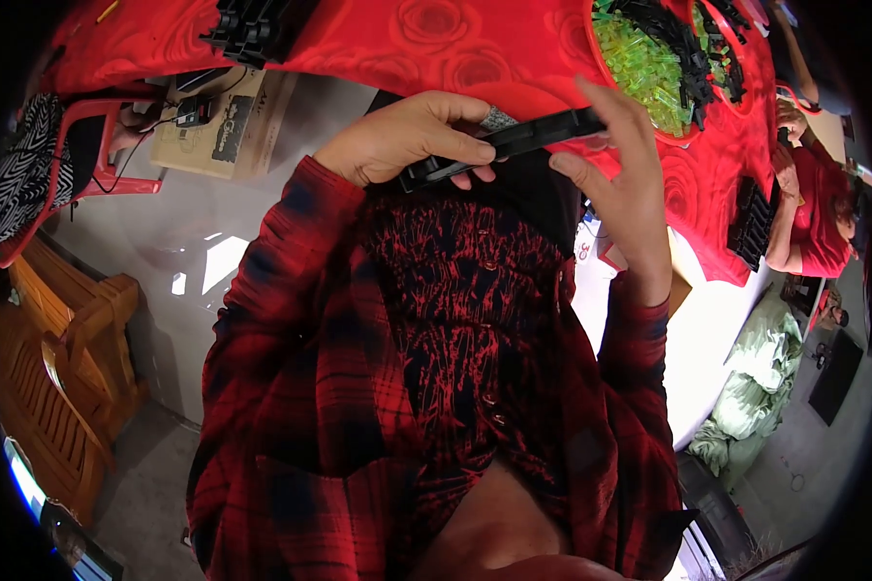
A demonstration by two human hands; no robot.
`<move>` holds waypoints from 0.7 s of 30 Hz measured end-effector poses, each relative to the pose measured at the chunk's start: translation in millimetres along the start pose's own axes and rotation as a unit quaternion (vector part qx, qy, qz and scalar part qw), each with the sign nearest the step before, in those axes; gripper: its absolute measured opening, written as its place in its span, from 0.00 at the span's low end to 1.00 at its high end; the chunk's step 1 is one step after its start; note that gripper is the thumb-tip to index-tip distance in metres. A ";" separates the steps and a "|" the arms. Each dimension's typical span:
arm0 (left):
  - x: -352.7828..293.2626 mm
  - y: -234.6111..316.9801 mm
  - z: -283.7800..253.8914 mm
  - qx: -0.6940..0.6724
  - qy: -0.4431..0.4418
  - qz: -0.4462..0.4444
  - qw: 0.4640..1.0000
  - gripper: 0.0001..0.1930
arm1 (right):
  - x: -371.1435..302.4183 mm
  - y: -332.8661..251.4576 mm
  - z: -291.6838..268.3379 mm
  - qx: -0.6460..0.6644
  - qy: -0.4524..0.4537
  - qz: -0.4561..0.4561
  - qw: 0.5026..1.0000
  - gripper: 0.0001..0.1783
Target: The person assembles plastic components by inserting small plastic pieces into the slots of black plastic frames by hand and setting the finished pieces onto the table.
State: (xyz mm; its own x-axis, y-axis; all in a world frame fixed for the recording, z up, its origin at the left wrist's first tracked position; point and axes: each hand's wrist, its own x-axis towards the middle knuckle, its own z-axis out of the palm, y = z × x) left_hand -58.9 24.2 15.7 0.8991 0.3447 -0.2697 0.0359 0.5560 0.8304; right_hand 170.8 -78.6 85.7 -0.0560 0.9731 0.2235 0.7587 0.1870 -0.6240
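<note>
You are holding a long, slim black plastic strip [543, 134] out in front of your patterned top [475, 281], and it is slanting up toward your right. Your left hand [407, 137] is grasping it toward the near end, the thumb pressing on top and fingertips showing below. Something small, grey and speckled [497, 119] is peeking out behind that grip; I cannot tell what it is. Your right hand [628, 179] is hovering about the far end, thumb and fingers parted rather than clenching; whether a fingertip is touching the strip, I cannot tell. By my reading, you are being at a two-handed handling step, the left steadying and the right tending the far end; the next move is likely calling for a firm left pinch and right fingers lining up with that end. Beyond your hands, a rose-patterned red tablecloth [513, 48] is spreading out, bearing a stack of black plastic parts [252, 31] to the left and a heap of translucent yellow-green pieces [639, 70] to the right, black pieces [686, 48] lying beside them. Farther right, a co-worker [828, 218] in red is handling something dark.
</note>
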 end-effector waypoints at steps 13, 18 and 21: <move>10.0 -29.4 -30.4 -0.372 -0.053 0.260 0.889 0.43 | -16.5 -3.0 26.7 -0.132 0.166 -0.027 0.977 0.24; 20.3 -27.6 4.3 -0.282 0.059 0.269 0.919 0.20 | -22.9 4.3 53.0 -0.193 0.168 -0.096 0.962 0.25; 22.2 -19.2 30.9 -0.271 0.174 0.216 0.922 0.15 | -22.3 -0.9 59.2 -0.195 0.151 -0.114 0.962 0.27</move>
State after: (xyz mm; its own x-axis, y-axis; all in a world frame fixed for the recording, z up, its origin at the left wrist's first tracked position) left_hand -26.2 -2.3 8.8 0.5810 0.7917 -0.1888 -0.6005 0.5736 0.5572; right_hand 133.0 -92.4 36.9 -0.1027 0.8181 0.5658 0.9382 0.2686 -0.2181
